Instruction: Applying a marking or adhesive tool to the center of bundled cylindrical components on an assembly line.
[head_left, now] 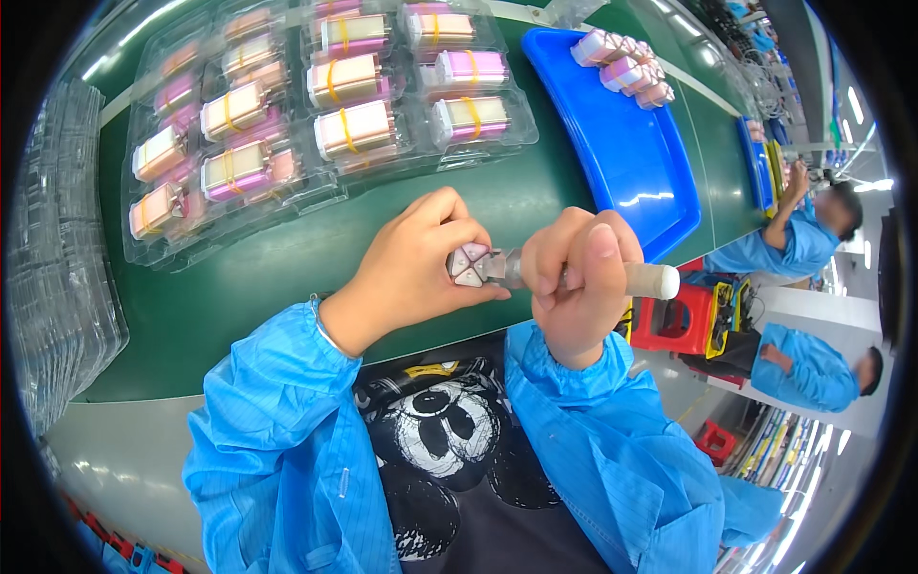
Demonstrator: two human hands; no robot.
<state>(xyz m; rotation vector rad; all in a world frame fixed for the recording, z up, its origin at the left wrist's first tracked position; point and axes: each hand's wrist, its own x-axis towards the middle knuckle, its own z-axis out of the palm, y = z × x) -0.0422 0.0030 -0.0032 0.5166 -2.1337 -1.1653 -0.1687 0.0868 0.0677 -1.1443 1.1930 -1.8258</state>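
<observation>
The left hand grips a small block between thumb and fingers, above the near edge of the green counter. The block presents its end face upward: wedge-shaped segments, white and pale mauve, meet at the centre and bear small dots. Its sides are mostly covered by the fingers. The right hand is closed around a tool with a pale cylindrical handle; the tool's narrow end points at the block. Whether the two touch appears uncertain at this angle.

Toward the counter's far left corner, a clear tray carries rows of cream and pink blocks with yellow bands. A blue tray at the right holds further pink-and-white blocks at its far end.
</observation>
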